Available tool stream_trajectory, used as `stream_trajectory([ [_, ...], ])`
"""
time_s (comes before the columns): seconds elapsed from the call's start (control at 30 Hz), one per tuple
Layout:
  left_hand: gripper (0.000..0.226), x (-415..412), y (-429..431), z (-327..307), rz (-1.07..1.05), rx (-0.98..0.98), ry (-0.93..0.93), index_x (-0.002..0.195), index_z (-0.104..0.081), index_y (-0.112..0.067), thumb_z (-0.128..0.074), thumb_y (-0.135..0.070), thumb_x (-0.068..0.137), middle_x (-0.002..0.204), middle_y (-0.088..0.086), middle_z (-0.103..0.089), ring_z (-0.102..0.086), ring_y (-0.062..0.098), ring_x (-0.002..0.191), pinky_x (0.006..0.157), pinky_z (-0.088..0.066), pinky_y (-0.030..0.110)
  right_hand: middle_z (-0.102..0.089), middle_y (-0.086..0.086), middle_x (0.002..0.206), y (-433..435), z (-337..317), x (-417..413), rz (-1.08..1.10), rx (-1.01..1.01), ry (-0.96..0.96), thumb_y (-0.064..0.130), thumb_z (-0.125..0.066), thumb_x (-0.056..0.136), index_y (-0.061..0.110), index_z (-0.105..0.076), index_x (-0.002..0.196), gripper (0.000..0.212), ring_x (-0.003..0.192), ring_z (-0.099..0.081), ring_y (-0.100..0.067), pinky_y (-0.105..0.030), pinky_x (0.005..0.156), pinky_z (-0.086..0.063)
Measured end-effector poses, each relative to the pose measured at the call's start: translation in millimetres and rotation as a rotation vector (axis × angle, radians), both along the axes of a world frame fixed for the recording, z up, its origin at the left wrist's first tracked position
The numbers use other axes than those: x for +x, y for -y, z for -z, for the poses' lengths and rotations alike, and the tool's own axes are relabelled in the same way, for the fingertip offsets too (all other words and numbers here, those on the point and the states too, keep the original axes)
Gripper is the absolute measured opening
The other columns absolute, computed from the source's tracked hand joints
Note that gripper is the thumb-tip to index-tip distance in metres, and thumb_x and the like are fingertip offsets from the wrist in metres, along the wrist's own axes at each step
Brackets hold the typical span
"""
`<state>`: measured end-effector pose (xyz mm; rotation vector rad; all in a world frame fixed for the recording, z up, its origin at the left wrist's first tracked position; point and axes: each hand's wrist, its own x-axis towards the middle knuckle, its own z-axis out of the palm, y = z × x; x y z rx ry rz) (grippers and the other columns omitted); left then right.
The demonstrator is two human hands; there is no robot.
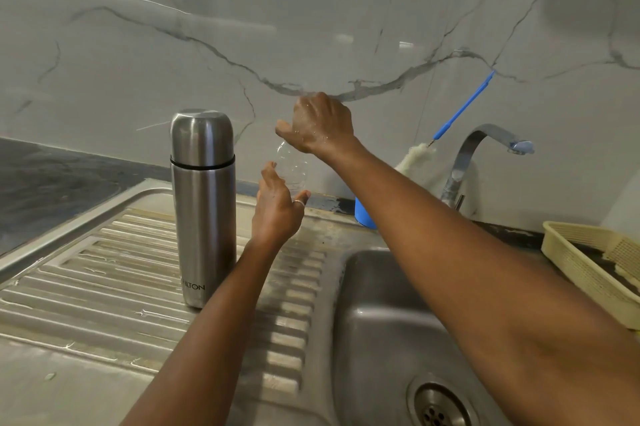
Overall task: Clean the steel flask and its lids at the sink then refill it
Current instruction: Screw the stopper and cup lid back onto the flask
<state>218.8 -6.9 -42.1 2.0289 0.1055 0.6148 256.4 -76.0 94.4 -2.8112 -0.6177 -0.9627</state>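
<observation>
flask [202, 204] upright on drainboard [104, 270] | clear bottle [291, 166] just beside | right hand [322, 124], left hand [277, 211]: fingers curled round bottle

Clear bottle [292, 169]: top hidden under right hand [323, 124], lower part behind left hand [277, 211]. Blue holder [363, 214] mostly behind right forearm. Basket [585, 259] cut by right edge, drain [438, 408] by bottom edge.

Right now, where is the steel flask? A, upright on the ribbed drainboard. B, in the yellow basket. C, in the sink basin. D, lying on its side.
A: the steel flask stands upright, cap on, on the drainboard left of the sink basin.
</observation>
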Motion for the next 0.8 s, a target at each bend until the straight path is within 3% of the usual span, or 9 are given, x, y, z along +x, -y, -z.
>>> stream_trajectory([
  [0.23, 0.079, 0.6, 1.8, 1.6, -0.015, -0.008, 0.018, 0.154, -0.015, -0.013, -0.069, -0.018, 0.097, 0.152, 0.015, -0.04, -0.045, 0.029, 0.138, 0.109, -0.041, 0.042, -0.048, 0.001, 0.071, -8.1, 1.9, 3.6, 0.056, 0.077, -0.087, 0.034, -0.057, 0.086, 0.018, -0.042, 0.061, 0.033, 0.078, -0.053, -0.022, -0.028, 0.061, -0.033],
  [0.4, 0.075, 1.3, 1.8, 0.7, -0.015, -0.02, 0.018, 0.154, -0.017, -0.012, -0.067, -0.017, 0.098, 0.148, 0.016, -0.044, -0.048, 0.029, 0.134, 0.107, -0.041, 0.04, -0.047, 0.003, 0.07, -16.4, -2.1, 0.9, 0.123, 0.058, -0.07, 0.026, -0.058, 0.083, 0.019, -0.048, 0.064, 0.023, 0.073, -0.051, -0.02, -0.024, 0.052, -0.025],
  [0.53, 0.078, 3.5, 0.5, 1.7, 0.008, -0.041, 0.0, 0.155, -0.014, -0.013, -0.068, -0.019, 0.098, 0.153, 0.016, -0.039, -0.043, 0.031, 0.139, 0.111, -0.038, 0.042, -0.045, 0.003, 0.067, -15.9, 2.0, -0.9, 0.139, 0.048, -0.023, 0.027, -0.056, 0.085, 0.017, -0.046, 0.061, 0.028, 0.07, -0.051, -0.018, -0.025, 0.053, -0.028],
  [0.67, 0.093, 4.5, -2.0, 2.6, 0.053, -0.023, -0.047, 0.16, 0.002, -0.012, -0.066, -0.028, 0.099, 0.166, 0.015, -0.013, -0.023, 0.034, 0.152, 0.121, -0.026, 0.044, -0.051, 0.001, 0.072, -10.6, 1.4, -6.4, 0.136, 0.019, 0.002, 0.038, -0.049, 0.096, 0.016, -0.045, 0.061, 0.042, 0.075, -0.056, -0.019, -0.028, 0.058, -0.033],
  [0.8, 0.113, -3.0, 5.5, 1.6, 0.042, 0.033, -0.107, 0.158, 0.019, -0.008, -0.069, -0.039, 0.095, 0.169, 0.014, 0.008, 0.002, 0.032, 0.156, 0.126, -0.008, 0.044, -0.056, -0.003, 0.077, -6.7, -1.2, -14.3, 0.135, 0.021, -0.02, 0.072, -0.034, 0.097, 0.016, -0.048, 0.063, 0.067, 0.076, -0.056, -0.02, -0.031, 0.065, -0.039],
])
